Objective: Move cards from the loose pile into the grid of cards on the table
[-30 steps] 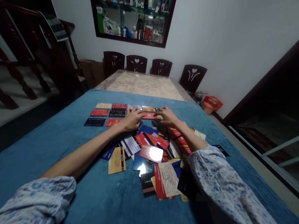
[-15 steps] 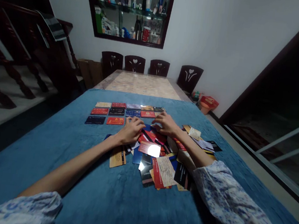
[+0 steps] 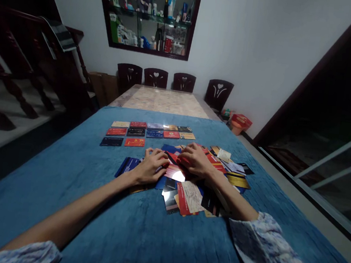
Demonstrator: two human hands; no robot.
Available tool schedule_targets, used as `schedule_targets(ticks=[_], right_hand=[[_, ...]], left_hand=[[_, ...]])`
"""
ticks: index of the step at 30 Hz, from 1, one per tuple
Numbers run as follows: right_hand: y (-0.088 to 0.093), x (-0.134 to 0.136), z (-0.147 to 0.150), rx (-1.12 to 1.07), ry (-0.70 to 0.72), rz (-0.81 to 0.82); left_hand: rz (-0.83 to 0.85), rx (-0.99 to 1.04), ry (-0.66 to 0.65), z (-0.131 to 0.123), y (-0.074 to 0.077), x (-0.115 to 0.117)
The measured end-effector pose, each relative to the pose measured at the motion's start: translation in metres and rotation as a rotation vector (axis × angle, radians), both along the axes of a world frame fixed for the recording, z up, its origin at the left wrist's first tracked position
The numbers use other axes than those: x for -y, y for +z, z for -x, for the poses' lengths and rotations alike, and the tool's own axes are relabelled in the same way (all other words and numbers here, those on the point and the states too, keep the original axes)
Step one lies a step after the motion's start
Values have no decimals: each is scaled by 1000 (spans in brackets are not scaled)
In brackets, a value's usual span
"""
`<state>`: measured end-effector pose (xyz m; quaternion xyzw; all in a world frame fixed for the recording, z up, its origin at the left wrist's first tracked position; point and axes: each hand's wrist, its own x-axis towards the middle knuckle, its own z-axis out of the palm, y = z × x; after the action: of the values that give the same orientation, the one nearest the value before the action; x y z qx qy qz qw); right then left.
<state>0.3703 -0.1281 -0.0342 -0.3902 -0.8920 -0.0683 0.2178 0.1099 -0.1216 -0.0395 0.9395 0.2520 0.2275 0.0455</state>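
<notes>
A heap of bank-type cards [image 3: 186, 197] is spread on the blue cloth in front of me, its cards overlapping at odd angles. At its left side, my left hand [image 3: 152, 165] rests with bent fingers apart, the tips touching the edge of a red card. My right hand [image 3: 196, 159] is closed on that red card [image 3: 173, 159] from the other side; its thumb is mostly hidden. Below the fingers a card glares with reflected light [image 3: 176, 175]. Blue cards [image 3: 128, 165] stick out left of my left wrist. Beyond my hands, cards lie in neat rows [image 3: 155, 133].
The blue cloth [image 3: 94, 215] covers the near part of the table; the marbled tabletop [image 3: 166, 100] shows beyond. Loose cards [image 3: 238, 180] and a small paper-like piece [image 3: 223, 155] lie right of my forearm. Several dark chairs [image 3: 155, 78] stand at the far end.
Both hands have drawn back toward me over the heap, uncovering the right end of the card rows. The left hand now covers more of the heap's left side. The view has tilted slightly.
</notes>
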Motion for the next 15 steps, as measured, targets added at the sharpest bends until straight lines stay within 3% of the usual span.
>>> schedule_targets(ticks=[6,15], right_hand=[[-4,14,10,-57,19,11],[-2,23,18,-52,73,26]], left_hand=[[37,11,-28,2,0,9],[22,-30,-41,1,-1,3]])
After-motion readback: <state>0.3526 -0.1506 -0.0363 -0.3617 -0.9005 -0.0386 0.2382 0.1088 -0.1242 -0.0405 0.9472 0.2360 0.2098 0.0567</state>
